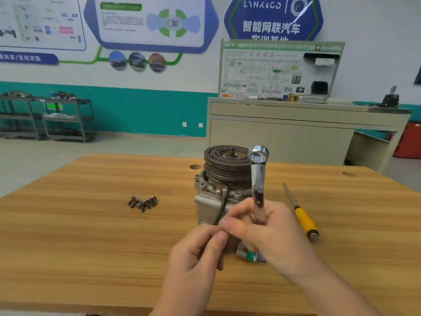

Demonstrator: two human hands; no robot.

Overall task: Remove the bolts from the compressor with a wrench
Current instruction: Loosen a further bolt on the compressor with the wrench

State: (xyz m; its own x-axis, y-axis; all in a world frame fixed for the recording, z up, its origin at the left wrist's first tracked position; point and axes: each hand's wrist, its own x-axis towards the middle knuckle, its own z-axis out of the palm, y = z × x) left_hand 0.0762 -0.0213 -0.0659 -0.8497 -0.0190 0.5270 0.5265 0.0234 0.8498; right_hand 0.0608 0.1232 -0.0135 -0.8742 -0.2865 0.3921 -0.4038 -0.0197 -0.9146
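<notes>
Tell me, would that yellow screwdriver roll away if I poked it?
Probably a little. The screwdriver lies flat on the wooden table, and its yellow handle looks round, so a sideways poke would likely roll it. Its thin metal shaft looks stiff, so it shouldn't bend. It seems light for its length.

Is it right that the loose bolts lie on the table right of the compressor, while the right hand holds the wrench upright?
Not quite. The head view shows the loose bolts on the table left of the compressor, not right; the yellow-handled screwdriver lies on the right. The right hand does hold the wrench upright.
</notes>
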